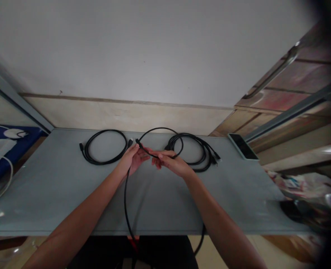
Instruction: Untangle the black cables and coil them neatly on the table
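A black cable (pixel 163 128) runs between my two hands in one raised loop above the table. My left hand (pixel 136 155) grips it close to a connector, which sticks up past the fingertips. Below that hand the cable drops over the table's front edge toward my lap. My right hand (pixel 169 161) pinches the loop's lower side between thumb and fingers. Behind my right hand lies a coiled bundle of black cables (pixel 201 170), with plugs at its right end. To the left of my left hand rests another coiled black cable (pixel 101 163).
The grey table (pixel 70 194) stands against a wall. A phone (pixel 243 146) lies at its back right corner. Metal posts rise at both sides. On the left is a blue item (pixel 0 164) with a white cord; clutter (pixel 305 186) sits beyond the right edge.
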`<control>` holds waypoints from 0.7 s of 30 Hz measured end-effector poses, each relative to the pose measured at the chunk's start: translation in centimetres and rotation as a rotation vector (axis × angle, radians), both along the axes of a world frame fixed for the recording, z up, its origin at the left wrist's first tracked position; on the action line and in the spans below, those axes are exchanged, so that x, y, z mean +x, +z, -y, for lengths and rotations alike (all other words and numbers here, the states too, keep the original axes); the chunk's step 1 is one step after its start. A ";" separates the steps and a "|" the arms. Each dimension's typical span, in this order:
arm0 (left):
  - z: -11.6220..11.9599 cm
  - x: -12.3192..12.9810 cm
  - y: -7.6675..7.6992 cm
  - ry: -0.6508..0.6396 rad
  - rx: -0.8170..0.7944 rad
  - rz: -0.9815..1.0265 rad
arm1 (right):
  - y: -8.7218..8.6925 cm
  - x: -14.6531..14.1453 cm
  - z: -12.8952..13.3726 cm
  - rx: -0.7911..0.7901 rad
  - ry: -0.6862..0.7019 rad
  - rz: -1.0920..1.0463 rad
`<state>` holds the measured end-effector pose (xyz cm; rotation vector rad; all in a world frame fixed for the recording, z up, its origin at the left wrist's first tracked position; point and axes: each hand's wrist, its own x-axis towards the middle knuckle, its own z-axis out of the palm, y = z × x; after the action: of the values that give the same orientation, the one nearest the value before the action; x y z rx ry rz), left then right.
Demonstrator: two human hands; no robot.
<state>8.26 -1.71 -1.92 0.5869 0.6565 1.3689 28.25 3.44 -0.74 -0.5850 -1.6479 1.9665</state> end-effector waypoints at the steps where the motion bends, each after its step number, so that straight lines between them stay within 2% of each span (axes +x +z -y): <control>1: 0.0 0.0 0.1 -0.013 -0.001 0.034 | 0.1 0.2 -0.1 -0.011 -0.008 -0.012; 5: 0.0 -1.0 0.8 -0.029 0.019 0.150 | 0.7 1.4 -1.0 -0.129 -0.117 -0.165; 8: -0.1 -2.3 1.2 -0.149 -0.022 0.143 | 1.3 2.1 -1.5 -0.240 -0.169 -0.279; 11: 0.1 -3.1 1.2 -0.313 -0.097 0.018 | 1.5 1.7 -1.2 -0.282 -0.140 -0.228; 15: 0.5 -3.0 0.9 -0.506 -0.179 -0.201 | 0.6 0.3 -0.4 -0.236 -0.098 -0.047; 17: 0.5 -2.9 0.9 -0.501 -0.178 -0.241 | 0.2 0.2 -0.7 -0.196 -0.152 -0.022; 21: -0.1 -4.0 1.1 -0.320 -0.151 -0.226 | 0.3 1.8 -2.6 -0.171 -0.511 -0.177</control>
<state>4.23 -1.63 -0.80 0.6978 0.8030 0.9541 30.09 6.08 -0.47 -0.7817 -1.0952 1.7248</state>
